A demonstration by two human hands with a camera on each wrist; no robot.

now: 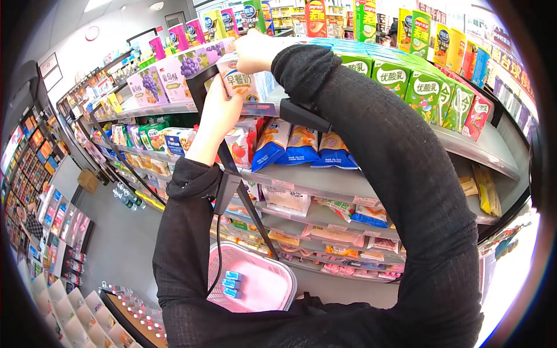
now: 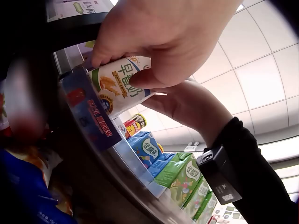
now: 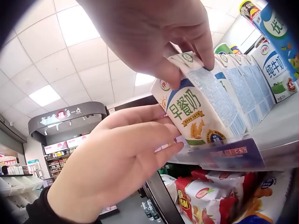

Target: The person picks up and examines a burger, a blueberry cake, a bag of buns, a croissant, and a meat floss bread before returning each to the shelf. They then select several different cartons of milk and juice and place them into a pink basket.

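A small white and blue milk carton [image 1: 238, 81] with green characters stands at the front edge of the upper shelf [image 1: 255, 108]. My left hand [image 1: 219, 107] grips the carton's side from the left, and in the left wrist view its thumb lies across the carton [image 2: 119, 84]. My right hand [image 1: 255, 51] reaches over from above. In the right wrist view its fingers [image 3: 187, 51] pinch the folded top of the carton [image 3: 196, 112], with the left hand [image 3: 117, 154] below. The right hand [image 2: 187, 105] shows behind the carton in the left wrist view.
More cartons of the same kind [image 3: 243, 79] stand in a row behind it. Green cartons [image 1: 423, 93] fill the shelf to the right, and blue snack bags [image 1: 301, 145] sit one shelf down. A pink basket [image 1: 255, 278] holding small blue packs hangs below my arms. An aisle floor [image 1: 116, 243] lies to the left.
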